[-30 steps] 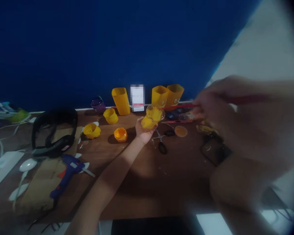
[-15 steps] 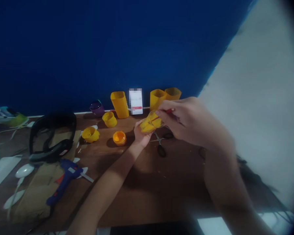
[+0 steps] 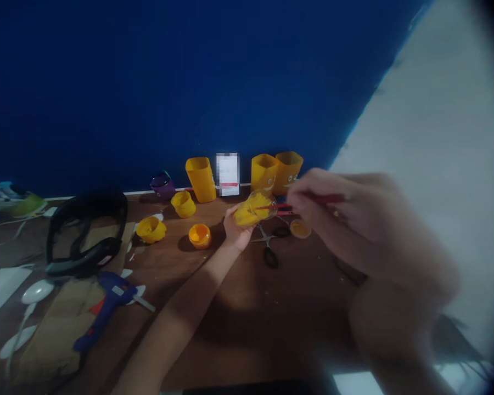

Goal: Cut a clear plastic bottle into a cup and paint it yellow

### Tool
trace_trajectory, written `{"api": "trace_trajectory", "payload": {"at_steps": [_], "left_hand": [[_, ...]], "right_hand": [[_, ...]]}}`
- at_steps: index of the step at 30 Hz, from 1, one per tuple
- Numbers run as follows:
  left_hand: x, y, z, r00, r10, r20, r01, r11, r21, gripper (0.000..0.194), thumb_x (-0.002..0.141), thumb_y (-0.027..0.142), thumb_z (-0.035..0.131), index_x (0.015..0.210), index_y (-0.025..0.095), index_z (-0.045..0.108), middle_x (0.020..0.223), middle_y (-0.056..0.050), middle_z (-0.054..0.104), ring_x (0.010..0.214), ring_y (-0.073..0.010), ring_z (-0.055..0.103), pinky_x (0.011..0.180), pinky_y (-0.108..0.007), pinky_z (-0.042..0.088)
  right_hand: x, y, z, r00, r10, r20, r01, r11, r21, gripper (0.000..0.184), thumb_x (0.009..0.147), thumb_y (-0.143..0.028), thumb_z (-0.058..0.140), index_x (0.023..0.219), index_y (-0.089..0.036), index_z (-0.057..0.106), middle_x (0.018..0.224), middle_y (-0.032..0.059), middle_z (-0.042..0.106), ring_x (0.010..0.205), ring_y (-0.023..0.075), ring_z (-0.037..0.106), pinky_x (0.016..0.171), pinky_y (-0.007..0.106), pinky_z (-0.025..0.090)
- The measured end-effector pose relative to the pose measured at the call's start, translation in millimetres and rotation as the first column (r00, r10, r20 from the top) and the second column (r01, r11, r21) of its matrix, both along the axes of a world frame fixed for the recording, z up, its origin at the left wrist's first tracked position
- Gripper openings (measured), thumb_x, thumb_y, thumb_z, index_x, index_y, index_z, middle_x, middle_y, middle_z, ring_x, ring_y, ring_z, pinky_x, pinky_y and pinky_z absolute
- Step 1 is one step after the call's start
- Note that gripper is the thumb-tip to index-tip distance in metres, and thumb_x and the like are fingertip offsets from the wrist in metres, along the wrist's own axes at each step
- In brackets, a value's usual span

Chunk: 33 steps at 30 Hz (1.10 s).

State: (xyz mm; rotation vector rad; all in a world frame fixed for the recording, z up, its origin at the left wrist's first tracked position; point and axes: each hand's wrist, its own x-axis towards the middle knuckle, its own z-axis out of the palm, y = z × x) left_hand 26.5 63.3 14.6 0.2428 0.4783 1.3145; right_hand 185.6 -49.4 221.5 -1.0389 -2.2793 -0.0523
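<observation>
Right hand [image 3: 354,225] drawn back to the right, baring the orange lid [image 3: 300,230]

It is closed around a red brush [image 3: 327,199], whose thin end reaches the clear cup [image 3: 246,214] smeared yellow; whether they touch, I cannot tell. Left hand [image 3: 237,235] grips that cup, tilted above the brown wooden table [image 3: 288,307], near the open scissors [image 3: 270,257]. Left of the cup sit an orange paint jar [image 3: 200,237] and two small yellow pots [image 3: 184,205]. Along the back, before a deep blue wall [image 3: 189,82], stand a purple cup [image 3: 163,188], three tall yellow holders [image 3: 201,182] and a lit phone [image 3: 228,174]. At left, a blue glue gun [image 3: 111,299] lies partly over cardboard [image 3: 53,334], near a black strapped object [image 3: 102,255]. On the right rises a pale grey wall [image 3: 436,137]
</observation>
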Motion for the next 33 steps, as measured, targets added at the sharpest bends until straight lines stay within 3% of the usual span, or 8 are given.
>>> {"api": "trace_trajectory", "payload": {"at_steps": [3, 7, 10, 14, 19, 23, 28, 33], "left_hand": [[1.5, 1.1, -3.6, 1.000, 0.028, -0.001, -0.028, 1.000, 0.003, 0.017, 0.085, 0.029, 0.052, 0.093, 0.020, 0.065, 0.084, -0.005, 0.072, 0.078, -0.0191, 0.070, 0.068, -0.030, 0.056], [2.7, 3.4, -9.2, 0.999, 0.044, -0.011, -0.044, 0.999, 0.024, 0.016, 0.085, 0.029, 0.053, 0.091, 0.021, 0.065, 0.085, -0.005, 0.073, 0.077, -0.0198, 0.069, 0.067, -0.031, 0.055], [3.2, 4.2, -10.2, 1.000, 0.011, -0.011, -0.010, 0.998, 0.062, 0.018, 0.086, 0.029, 0.052, 0.090, 0.019, 0.065, 0.086, -0.004, 0.072, 0.078, -0.0186, 0.069, 0.066, -0.030, 0.055], [3.2, 3.7, -6.4, 0.999, 0.017, -0.029, -0.017, 1.000, 0.022, 0.020, 0.087, 0.030, 0.050, 0.091, 0.018, 0.065, 0.088, -0.005, 0.072, 0.080, -0.0183, 0.069, 0.070, -0.031, 0.057], [0.2, 5.0, -5.8, 0.999, -0.033, 0.004, 0.033, 0.999, -0.039, 0.025, 0.085, 0.034, 0.052, 0.097, 0.017, 0.066, 0.091, -0.008, 0.073, 0.084, -0.0209, 0.070, 0.071, -0.032, 0.058], [-0.3, 5.0, -9.4, 0.995, -0.079, 0.062, 0.082, 0.995, -0.059, 0.025, 0.086, 0.036, 0.054, 0.095, 0.016, 0.067, 0.086, -0.008, 0.073, 0.075, -0.0195, 0.070, 0.066, -0.031, 0.058], [1.3, 3.0, -13.0, 0.990, -0.121, 0.069, 0.124, 0.992, -0.036, 0.035, 0.087, 0.041, 0.051, 0.098, 0.012, 0.067, 0.085, -0.011, 0.072, 0.074, -0.0216, 0.070, 0.065, -0.031, 0.058], [1.7, 3.7, -13.5, 0.987, -0.144, 0.078, 0.147, 0.988, -0.040, 0.040, 0.088, 0.044, 0.049, 0.103, 0.011, 0.066, 0.087, -0.013, 0.072, 0.077, -0.0224, 0.070, 0.066, -0.032, 0.058]], "right_hand": [[-8.0, 17.1, -8.9, 0.995, 0.000, 0.101, 0.009, 0.996, -0.087, 0.024, 0.100, -0.028, 0.039, 0.082, -0.019, 0.052, 0.071, 0.0013, 0.060, 0.058, 0.0121, 0.049, 0.056, 0.028, 0.031], [-11.5, 27.8, -13.7, 0.983, -0.053, 0.173, 0.069, 0.993, -0.092, 0.023, 0.100, -0.027, 0.038, 0.083, -0.018, 0.051, 0.068, 0.0019, 0.057, 0.058, 0.0122, 0.046, 0.057, 0.028, 0.029], [-6.8, 18.1, -8.8, 0.988, -0.081, 0.130, 0.089, 0.995, -0.054, 0.024, 0.100, -0.027, 0.037, 0.082, -0.019, 0.051, 0.066, 0.0012, 0.056, 0.056, 0.0122, 0.045, 0.058, 0.029, 0.031], [1.7, -6.8, 2.4, 0.991, -0.133, 0.028, 0.132, 0.990, 0.048, 0.022, 0.099, -0.026, 0.039, 0.081, -0.023, 0.051, 0.063, 0.0004, 0.056, 0.051, 0.0134, 0.044, 0.052, 0.030, 0.030], [9.3, -20.5, 8.6, 0.996, -0.013, -0.087, 0.020, 0.996, 0.082, 0.012, 0.096, -0.021, 0.048, 0.086, -0.024, 0.055, 0.062, -0.0018, 0.057, 0.051, 0.0140, 0.048, 0.051, 0.029, 0.036], [11.7, -5.0, 3.1, 1.000, -0.005, -0.025, 0.006, 0.999, 0.048, 0.014, 0.098, -0.023, 0.046, 0.088, -0.021, 0.056, 0.066, -0.0020, 0.058, 0.052, 0.0109, 0.047, 0.054, 0.027, 0.037], [11.5, 24.0, -7.2, 0.996, 0.035, 0.085, -0.025, 0.993, -0.115, 0.021, 0.100, -0.027, 0.041, 0.090, -0.020, 0.057, 0.074, 0.0012, 0.062, 0.063, 0.0128, 0.053, 0.059, 0.028, 0.035], [12.7, 29.9, -8.2, 0.997, 0.051, 0.056, -0.043, 0.990, -0.133, 0.023, 0.101, -0.028, 0.040, 0.093, -0.019, 0.059, 0.081, 0.0026, 0.064, 0.068, 0.0133, 0.055, 0.063, 0.028, 0.037]]}}
